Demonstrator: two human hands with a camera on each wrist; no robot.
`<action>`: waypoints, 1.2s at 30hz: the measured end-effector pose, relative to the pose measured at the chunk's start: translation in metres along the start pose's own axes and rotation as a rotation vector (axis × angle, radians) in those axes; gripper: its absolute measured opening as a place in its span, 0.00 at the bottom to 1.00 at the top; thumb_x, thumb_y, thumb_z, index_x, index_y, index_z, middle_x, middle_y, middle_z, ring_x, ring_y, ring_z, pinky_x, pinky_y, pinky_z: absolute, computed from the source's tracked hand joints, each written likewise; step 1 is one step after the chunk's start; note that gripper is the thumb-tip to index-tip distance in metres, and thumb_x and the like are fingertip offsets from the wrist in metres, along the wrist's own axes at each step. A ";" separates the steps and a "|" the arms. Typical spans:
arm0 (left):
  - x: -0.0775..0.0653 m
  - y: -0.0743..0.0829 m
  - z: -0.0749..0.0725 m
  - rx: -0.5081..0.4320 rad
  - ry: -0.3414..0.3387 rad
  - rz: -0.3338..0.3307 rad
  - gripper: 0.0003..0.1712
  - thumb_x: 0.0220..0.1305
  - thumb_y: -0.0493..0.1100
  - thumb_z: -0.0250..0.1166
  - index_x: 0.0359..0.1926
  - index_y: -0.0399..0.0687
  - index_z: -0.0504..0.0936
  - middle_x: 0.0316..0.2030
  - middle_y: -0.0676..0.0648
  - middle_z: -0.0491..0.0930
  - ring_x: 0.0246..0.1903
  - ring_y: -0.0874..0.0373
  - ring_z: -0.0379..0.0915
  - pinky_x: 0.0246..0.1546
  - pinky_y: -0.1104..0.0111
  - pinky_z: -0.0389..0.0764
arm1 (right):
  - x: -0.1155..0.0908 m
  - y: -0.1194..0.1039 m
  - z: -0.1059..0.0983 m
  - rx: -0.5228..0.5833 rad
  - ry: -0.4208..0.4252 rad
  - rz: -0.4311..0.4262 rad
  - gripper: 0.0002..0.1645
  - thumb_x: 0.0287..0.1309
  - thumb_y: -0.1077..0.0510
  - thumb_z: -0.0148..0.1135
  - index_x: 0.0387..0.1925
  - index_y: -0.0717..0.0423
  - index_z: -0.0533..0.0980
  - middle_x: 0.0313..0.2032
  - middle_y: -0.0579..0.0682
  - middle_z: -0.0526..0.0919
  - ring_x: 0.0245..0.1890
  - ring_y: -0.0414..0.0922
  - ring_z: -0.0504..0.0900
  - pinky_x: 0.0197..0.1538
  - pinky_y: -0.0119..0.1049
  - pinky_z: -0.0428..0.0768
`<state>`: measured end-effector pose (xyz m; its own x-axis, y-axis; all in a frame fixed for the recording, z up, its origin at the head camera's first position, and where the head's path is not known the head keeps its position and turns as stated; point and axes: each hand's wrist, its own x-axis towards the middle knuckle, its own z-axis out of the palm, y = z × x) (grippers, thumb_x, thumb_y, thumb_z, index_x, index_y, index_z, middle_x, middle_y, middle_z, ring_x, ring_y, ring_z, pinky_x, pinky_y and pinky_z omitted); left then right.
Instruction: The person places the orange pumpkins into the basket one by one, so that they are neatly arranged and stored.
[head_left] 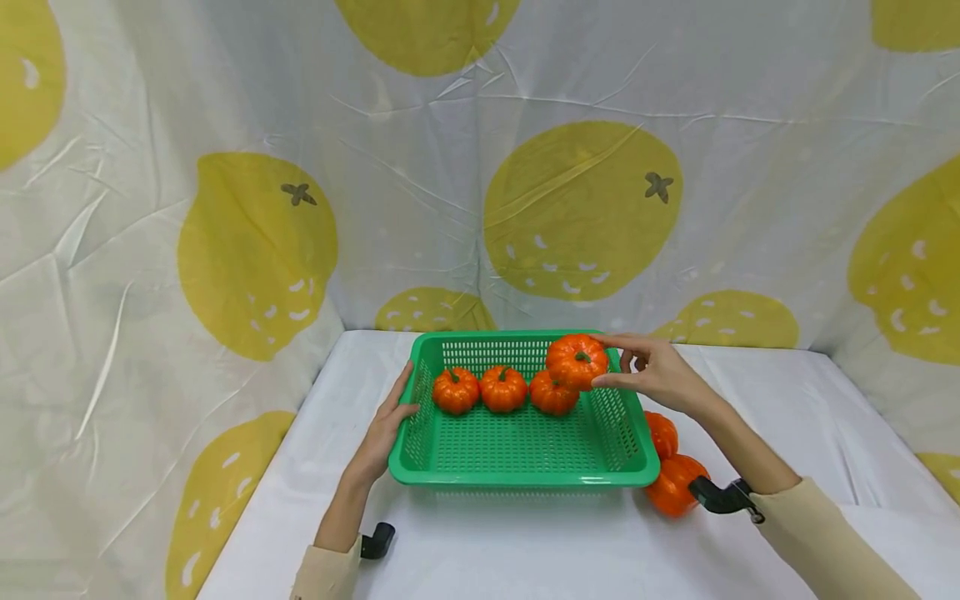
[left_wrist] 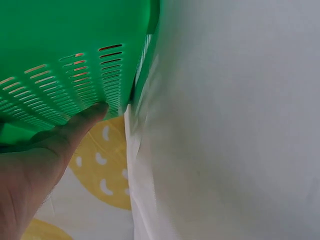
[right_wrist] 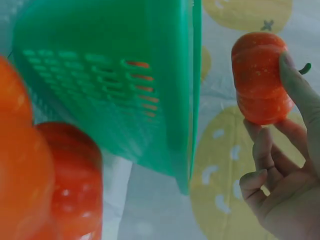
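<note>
Cloth: white with yellow lemons, hanging behind the desk and along its left edge
Left sleeve: beige, with a black mount beside the cuff
Left hand: gripping the left side of the basket, thumb over the rim, fingers laid along the outer wall
Basket: green, slotted, standing on the desk toward its back edge
Left pumpkin: orange, inside the basket, nearest its left wall, stem up
Middle pumpkin: inside, just beside the left one, the row running across the basket's back half
Right pumpkin: inside, at the row's end, its top partly hidden
Held pumpkin: raised over the basket's back right corner, in front of the right one in the head view; cannot tell if they touch
Right hand: fingers and thumb pinching the held pumpkin
Back pumpkin: on the desk outside the basket's right wall, partly hidden by the rim
Front pumpkin: on the desk by the basket's front right corner
Right sleeve: beige, a black mount at its cuff
</note>
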<state>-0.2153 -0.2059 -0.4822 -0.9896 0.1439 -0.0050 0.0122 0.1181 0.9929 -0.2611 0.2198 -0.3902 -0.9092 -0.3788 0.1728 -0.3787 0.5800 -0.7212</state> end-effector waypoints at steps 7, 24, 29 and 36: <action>-0.001 0.002 0.003 0.014 0.042 -0.007 0.42 0.75 0.39 0.47 0.84 0.65 0.46 0.85 0.50 0.39 0.84 0.44 0.30 0.79 0.38 0.39 | 0.018 -0.015 0.013 0.058 -0.067 0.001 0.40 0.51 0.48 0.81 0.67 0.46 0.78 0.28 0.50 0.75 0.27 0.44 0.69 0.28 0.34 0.68; 0.002 -0.001 0.000 0.016 0.029 0.017 0.41 0.76 0.39 0.47 0.84 0.64 0.45 0.84 0.52 0.38 0.84 0.47 0.30 0.80 0.43 0.41 | 0.063 -0.036 0.051 0.099 -0.261 -0.052 0.40 0.45 0.46 0.83 0.63 0.37 0.81 0.22 0.49 0.76 0.23 0.40 0.67 0.26 0.31 0.67; 0.001 0.000 -0.001 0.006 0.021 0.026 0.42 0.76 0.39 0.47 0.84 0.63 0.44 0.85 0.51 0.38 0.84 0.47 0.30 0.80 0.43 0.40 | 0.076 -0.043 0.065 0.135 -0.372 -0.080 0.38 0.46 0.49 0.83 0.63 0.41 0.82 0.21 0.50 0.76 0.21 0.39 0.67 0.26 0.30 0.65; 0.003 -0.001 0.000 0.011 0.011 0.036 0.42 0.75 0.39 0.47 0.84 0.62 0.44 0.84 0.51 0.39 0.84 0.47 0.31 0.81 0.43 0.39 | 0.093 -0.046 0.085 0.123 -0.481 -0.122 0.38 0.46 0.50 0.84 0.62 0.42 0.82 0.20 0.47 0.74 0.20 0.37 0.61 0.27 0.29 0.62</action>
<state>-0.2181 -0.2056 -0.4828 -0.9899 0.1379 0.0320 0.0493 0.1239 0.9911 -0.3130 0.0967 -0.3976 -0.6661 -0.7444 -0.0468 -0.4276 0.4326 -0.7937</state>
